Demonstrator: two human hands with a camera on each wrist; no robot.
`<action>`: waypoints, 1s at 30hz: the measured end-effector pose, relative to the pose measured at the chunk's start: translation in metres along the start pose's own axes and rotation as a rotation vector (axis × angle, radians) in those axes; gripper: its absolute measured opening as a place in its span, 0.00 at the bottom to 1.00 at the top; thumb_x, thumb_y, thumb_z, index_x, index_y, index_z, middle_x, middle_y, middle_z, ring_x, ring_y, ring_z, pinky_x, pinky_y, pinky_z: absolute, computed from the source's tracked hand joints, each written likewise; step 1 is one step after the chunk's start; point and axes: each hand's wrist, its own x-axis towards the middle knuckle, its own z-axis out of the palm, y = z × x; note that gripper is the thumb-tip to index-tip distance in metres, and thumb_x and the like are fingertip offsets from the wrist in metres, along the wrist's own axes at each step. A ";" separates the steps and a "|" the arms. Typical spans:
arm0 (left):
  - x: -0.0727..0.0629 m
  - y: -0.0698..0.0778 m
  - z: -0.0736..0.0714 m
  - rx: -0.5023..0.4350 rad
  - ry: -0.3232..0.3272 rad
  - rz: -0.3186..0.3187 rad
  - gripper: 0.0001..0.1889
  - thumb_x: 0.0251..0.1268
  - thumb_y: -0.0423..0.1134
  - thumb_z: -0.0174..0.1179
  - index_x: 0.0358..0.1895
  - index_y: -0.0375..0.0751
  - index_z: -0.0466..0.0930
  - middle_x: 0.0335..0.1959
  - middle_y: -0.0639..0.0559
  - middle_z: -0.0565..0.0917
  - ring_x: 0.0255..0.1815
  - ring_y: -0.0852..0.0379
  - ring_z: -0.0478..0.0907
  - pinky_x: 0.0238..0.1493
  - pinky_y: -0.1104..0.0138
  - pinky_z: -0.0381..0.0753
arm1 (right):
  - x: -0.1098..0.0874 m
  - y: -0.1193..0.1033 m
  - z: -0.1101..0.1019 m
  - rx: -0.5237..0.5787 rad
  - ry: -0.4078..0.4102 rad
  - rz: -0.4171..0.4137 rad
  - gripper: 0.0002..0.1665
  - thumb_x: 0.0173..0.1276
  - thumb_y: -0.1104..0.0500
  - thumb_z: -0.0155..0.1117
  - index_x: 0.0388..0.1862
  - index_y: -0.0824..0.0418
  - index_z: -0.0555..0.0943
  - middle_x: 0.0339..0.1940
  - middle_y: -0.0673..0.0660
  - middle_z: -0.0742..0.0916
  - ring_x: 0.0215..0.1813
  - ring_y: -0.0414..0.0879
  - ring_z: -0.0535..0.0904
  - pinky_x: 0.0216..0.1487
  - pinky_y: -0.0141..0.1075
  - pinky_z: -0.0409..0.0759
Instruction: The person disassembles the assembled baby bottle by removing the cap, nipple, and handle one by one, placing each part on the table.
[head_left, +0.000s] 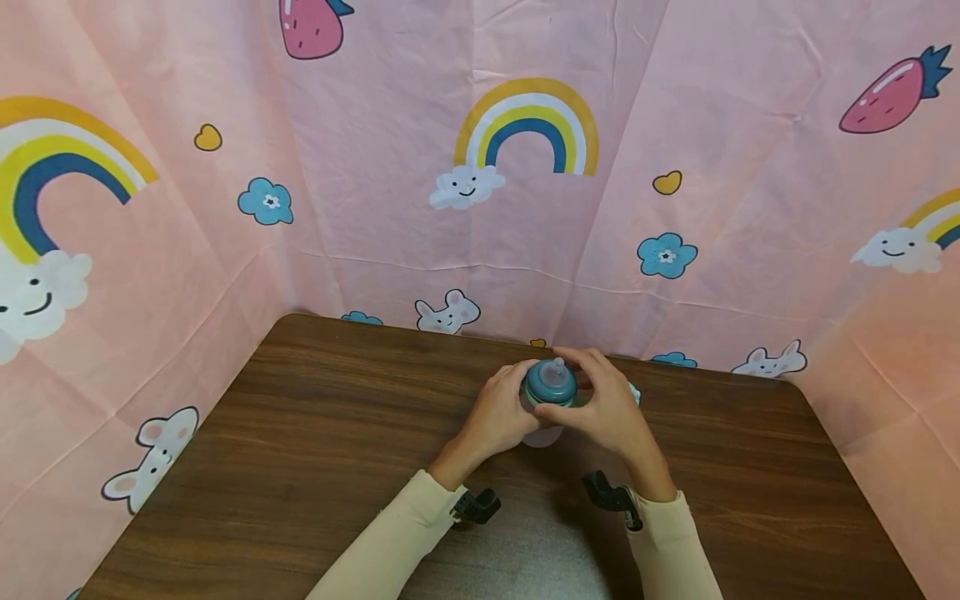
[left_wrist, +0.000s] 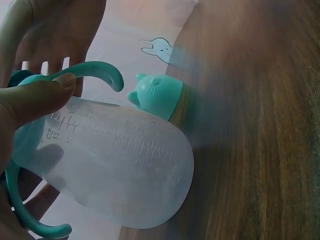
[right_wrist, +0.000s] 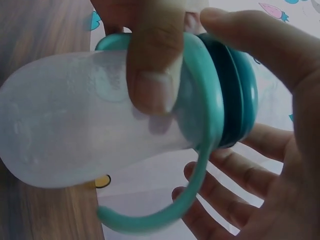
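A baby bottle with a frosted, graduated body, a mint two-handled ring and a dark teal collar with a clear nipple is between both hands. My left hand grips it from the left, its thumb pressed on the body just below the collar. The right hand curls round the collar from the other side, thumb in front and fingers behind. A mint cat-shaped cap rests on the table behind the bottle; in the head view the right hand mostly hides it.
The brown wood-grain table spreads around the hands. Pink printed cloth hangs behind it and at both sides. A black wrist camera mount sits at the left cuff, another at the right.
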 end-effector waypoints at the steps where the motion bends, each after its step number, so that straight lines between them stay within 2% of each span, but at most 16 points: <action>1: 0.000 0.000 0.000 0.000 0.000 -0.003 0.39 0.62 0.39 0.82 0.75 0.35 0.76 0.67 0.39 0.84 0.69 0.40 0.78 0.70 0.42 0.77 | 0.000 -0.001 -0.001 0.001 0.001 0.006 0.49 0.57 0.50 0.92 0.75 0.58 0.81 0.59 0.58 0.84 0.58 0.55 0.85 0.61 0.57 0.87; 6: -0.001 0.000 0.000 -0.002 0.000 -0.018 0.40 0.62 0.40 0.82 0.76 0.35 0.76 0.68 0.40 0.84 0.69 0.41 0.78 0.70 0.41 0.77 | -0.001 -0.001 -0.003 -0.016 0.012 0.036 0.47 0.56 0.49 0.92 0.72 0.60 0.82 0.56 0.58 0.84 0.54 0.55 0.84 0.57 0.60 0.87; 12: -0.002 0.001 0.000 0.000 0.008 -0.003 0.39 0.63 0.40 0.83 0.75 0.35 0.76 0.67 0.40 0.84 0.68 0.41 0.78 0.69 0.41 0.78 | -0.001 -0.001 -0.003 -0.039 0.021 0.057 0.47 0.53 0.48 0.94 0.68 0.62 0.82 0.52 0.56 0.83 0.52 0.53 0.83 0.56 0.58 0.87; 18: -0.002 0.001 0.000 -0.004 -0.002 -0.019 0.40 0.63 0.41 0.82 0.76 0.35 0.76 0.68 0.40 0.83 0.69 0.41 0.78 0.69 0.41 0.78 | -0.001 -0.001 -0.003 -0.048 0.028 0.066 0.47 0.52 0.48 0.95 0.67 0.62 0.81 0.51 0.56 0.83 0.52 0.53 0.83 0.56 0.57 0.87; 30: -0.002 0.001 0.000 -0.004 -0.003 -0.009 0.40 0.63 0.42 0.83 0.76 0.35 0.76 0.67 0.40 0.84 0.68 0.41 0.78 0.69 0.41 0.79 | -0.001 0.000 -0.003 -0.023 0.024 0.035 0.43 0.56 0.50 0.92 0.66 0.63 0.82 0.52 0.58 0.84 0.53 0.54 0.84 0.56 0.57 0.88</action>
